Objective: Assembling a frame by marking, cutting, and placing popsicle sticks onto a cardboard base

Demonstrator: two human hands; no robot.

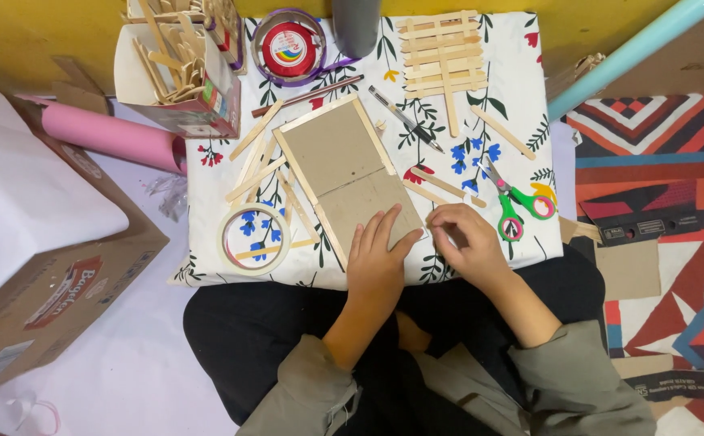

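My left hand (376,258) lies flat, fingers apart, on the near end of a brown cardboard panel (340,161) edged with wooden craft sticks. Beside it, my right hand (465,242) is curled at the panel's near right corner, its fingertips pinching something small that I cannot make out. Both hands rest on a white floral cloth (521,81) covering a low board on my lap. A raft of glued craft sticks (442,56) lies at the far side. Loose craft sticks (255,165) are scattered left of the panel.
Green-handled scissors (515,202) lie right of my right hand. A tape ring (253,239) sits at the near left, a craft knife (404,119) past the panel. An open box of sticks (178,69), a red tape roll (289,48), a pink paper roll (106,133) and a cardboard box (53,282) stand around.
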